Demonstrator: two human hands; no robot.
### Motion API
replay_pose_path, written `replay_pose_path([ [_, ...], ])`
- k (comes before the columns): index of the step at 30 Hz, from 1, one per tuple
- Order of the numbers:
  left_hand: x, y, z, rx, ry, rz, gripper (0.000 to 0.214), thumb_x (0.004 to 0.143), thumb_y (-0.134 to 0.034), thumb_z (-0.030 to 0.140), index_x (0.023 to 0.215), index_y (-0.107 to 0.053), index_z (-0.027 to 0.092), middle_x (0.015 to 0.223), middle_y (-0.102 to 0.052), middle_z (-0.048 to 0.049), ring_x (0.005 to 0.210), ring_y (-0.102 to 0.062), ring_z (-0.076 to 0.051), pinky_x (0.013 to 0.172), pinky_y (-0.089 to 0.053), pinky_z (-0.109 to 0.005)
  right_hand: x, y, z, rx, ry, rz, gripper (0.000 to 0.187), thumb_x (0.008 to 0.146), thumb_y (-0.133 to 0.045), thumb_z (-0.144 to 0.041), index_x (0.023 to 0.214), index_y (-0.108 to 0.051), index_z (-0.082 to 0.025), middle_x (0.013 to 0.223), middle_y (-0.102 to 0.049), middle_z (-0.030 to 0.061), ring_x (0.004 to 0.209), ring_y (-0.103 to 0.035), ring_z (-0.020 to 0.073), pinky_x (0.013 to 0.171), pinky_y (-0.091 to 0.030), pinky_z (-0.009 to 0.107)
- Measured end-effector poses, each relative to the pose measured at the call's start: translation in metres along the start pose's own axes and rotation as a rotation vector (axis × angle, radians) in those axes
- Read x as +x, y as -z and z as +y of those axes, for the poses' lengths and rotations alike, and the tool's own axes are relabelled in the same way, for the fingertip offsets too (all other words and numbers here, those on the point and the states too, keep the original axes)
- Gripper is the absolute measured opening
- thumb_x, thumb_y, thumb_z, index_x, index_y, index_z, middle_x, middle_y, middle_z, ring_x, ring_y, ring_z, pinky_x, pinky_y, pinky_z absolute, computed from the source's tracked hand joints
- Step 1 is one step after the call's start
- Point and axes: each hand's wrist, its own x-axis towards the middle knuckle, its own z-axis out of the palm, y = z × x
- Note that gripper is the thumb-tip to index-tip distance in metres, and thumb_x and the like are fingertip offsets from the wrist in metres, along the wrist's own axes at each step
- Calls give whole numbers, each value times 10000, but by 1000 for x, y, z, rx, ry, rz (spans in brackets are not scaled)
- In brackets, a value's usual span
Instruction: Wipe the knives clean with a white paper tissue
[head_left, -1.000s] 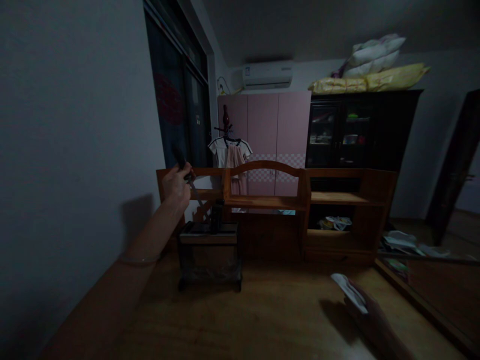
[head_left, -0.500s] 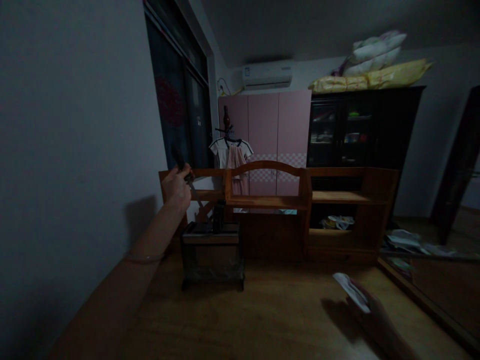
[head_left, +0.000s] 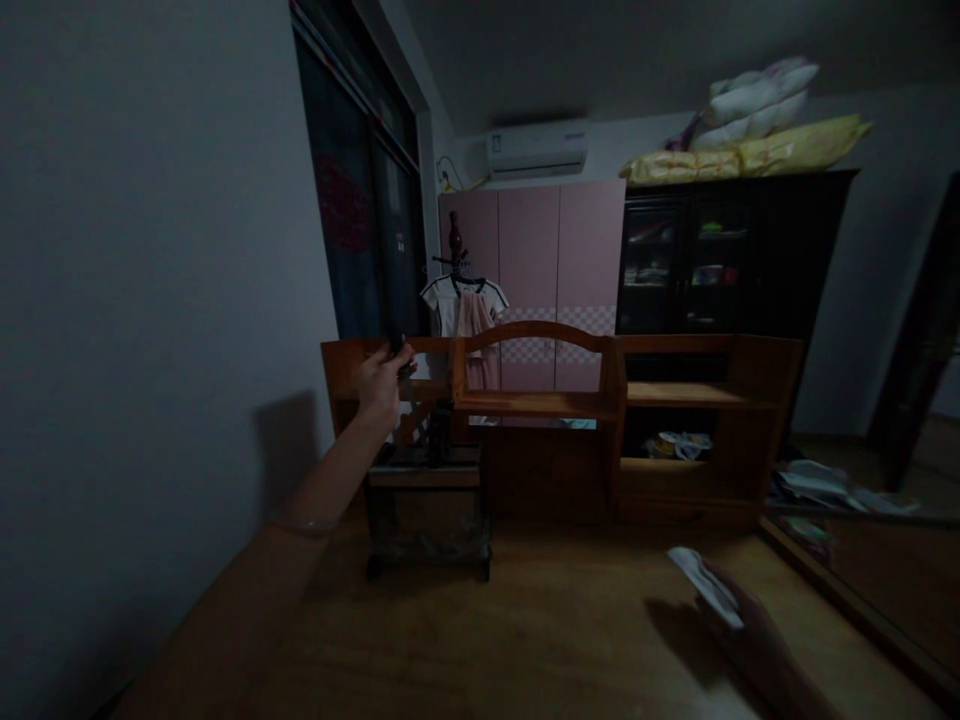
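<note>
My left hand (head_left: 381,385) reaches out over a small dark rack (head_left: 424,520) on the wooden desk (head_left: 540,640). Its fingers are closed round a dark knife handle (head_left: 396,346) that sticks up above the fist; the blade is hidden behind the hand. A dark upright holder (head_left: 439,432) stands on the rack just right of the hand. My right hand (head_left: 750,640) rests low at the right, closed on a crumpled white cloth or paper (head_left: 705,586).
A wooden shelf unit (head_left: 675,400) runs along the back of the desk, with small items in its lower cubby (head_left: 679,445). Wall to the left, a dark window behind. Clothes (head_left: 466,310) hang beyond; pink wardrobe and a dark cabinet stand further back.
My left hand has moved right, toward the holder, and the knife blade that slanted down from the fist is now out of sight. The right hand has barely moved.
</note>
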Motion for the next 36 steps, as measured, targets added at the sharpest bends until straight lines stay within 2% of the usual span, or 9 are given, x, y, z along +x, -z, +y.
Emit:
replay_pose_path([
  [3,-10,8,3,407,-41,-112,326,594,-763,318,882,-723,170,822,-704,-34,760,-636,-170,710,-468,-267,2,0,8,-25,32,-10,585,550,-648,-336,1108,-636,-161,1157,-636,141,1064,-588,357,904,-471,397],
  [7,-16,24,7,936,-17,-267,343,607,-744,440,843,-740,192,791,-723,-46,800,-656,-233,698,-461,-286,3,3,8,-45,37,-40,566,555,-652,-349,1093,-648,-173,1139,-645,137,1030,-605,358,878,-479,398],
  [11,-19,36,-2,1202,-73,-404,434,626,-695,549,845,-730,176,814,-723,-77,821,-656,-252,675,-443,-277,2,2,5,-46,21,-38,590,532,-668,-346,1090,-657,-155,1128,-649,151,1040,-598,363,881,-477,386],
  [14,-22,41,-11,1314,-54,-463,436,660,-660,550,848,-723,161,809,-719,-89,817,-656,-259,634,-423,-265,1,1,6,-30,-8,-44,611,565,-641,-348,1145,-621,-157,1153,-633,152,1061,-589,351,907,-462,386],
  [21,-29,51,-19,1392,49,-547,422,648,-659,515,874,-726,165,824,-720,-74,842,-651,-256,622,-409,-241,-2,2,6,-8,42,-64,635,565,-629,-328,1172,-601,-144,1192,-605,159,1084,-572,352,934,-441,401],
  [25,-35,54,-29,1425,137,-614,331,632,-670,425,835,-717,167,803,-712,-54,842,-654,-242,605,-404,-225,-4,2,-1,18,20,-62,619,531,-640,-283,1140,-628,-177,1147,-633,145,1031,-599,360,886,-472,397],
  [29,-38,56,-38,1445,116,-645,255,624,-665,329,809,-699,156,805,-706,-80,864,-654,-262,625,-416,-232,-4,0,1,1,-4,-53,609,550,-633,-306,1146,-625,-179,1114,-649,143,981,-621,351,831,-501,385],
  [32,-28,54,-32,1360,129,-703,386,561,-709,279,935,-676,189,867,-710,-63,870,-654,-257,652,-445,-238,-3,1,5,-40,34,-58,635,582,-622,-330,1194,-584,-167,1165,-624,139,1027,-603,340,875,-479,391],
  [36,0,40,-9,1147,214,-790,555,497,-732,249,1040,-640,186,1036,-683,-86,933,-638,-245,699,-484,-256,-3,0,0,-69,89,-54,614,582,-619,-332,1174,-600,-172,1165,-626,134,1056,-591,337,907,-462,397],
])
